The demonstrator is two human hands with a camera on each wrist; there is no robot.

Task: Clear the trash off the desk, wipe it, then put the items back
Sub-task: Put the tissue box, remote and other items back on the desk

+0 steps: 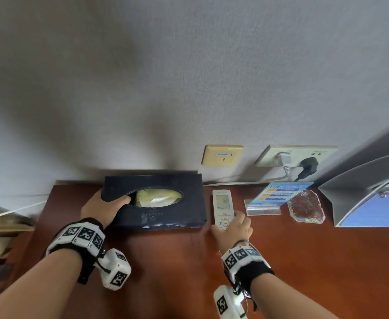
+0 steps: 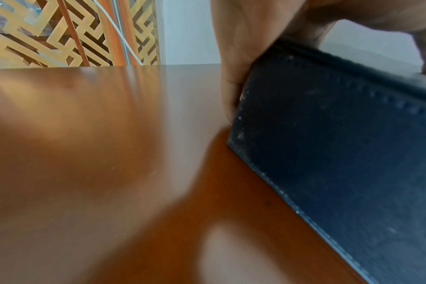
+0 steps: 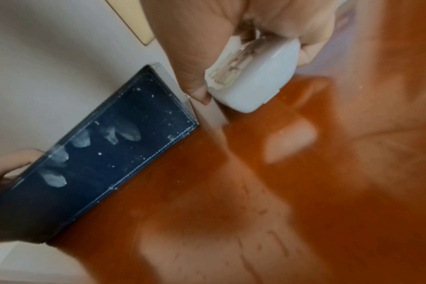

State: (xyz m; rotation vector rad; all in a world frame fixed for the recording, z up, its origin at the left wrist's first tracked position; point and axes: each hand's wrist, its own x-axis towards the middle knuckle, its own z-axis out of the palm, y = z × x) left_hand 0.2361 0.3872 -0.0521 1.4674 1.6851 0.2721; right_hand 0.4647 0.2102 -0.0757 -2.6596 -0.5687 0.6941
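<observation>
While the dark tissue box (image 1: 156, 201) stands at the back of the desk (image 1: 281, 261) near the wall, my left hand (image 1: 102, 209) grips its left end, thumb at the opening. My right hand (image 1: 233, 227) pinches the white remote (image 1: 222, 207) just beside it. I judge the items are going back; dust specks in the right wrist view suggest wiping may be incomplete.

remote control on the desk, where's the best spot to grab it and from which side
Probably the lower button end of the remote control, approached from the near desk edge. It lies flat and lengthwise, screen toward the wall, and the tissue box crowds its left side. Pinch across its narrow width, as the right hand does, thumb on one long edge, fingers on the other. The left hand grips the box.
</observation>
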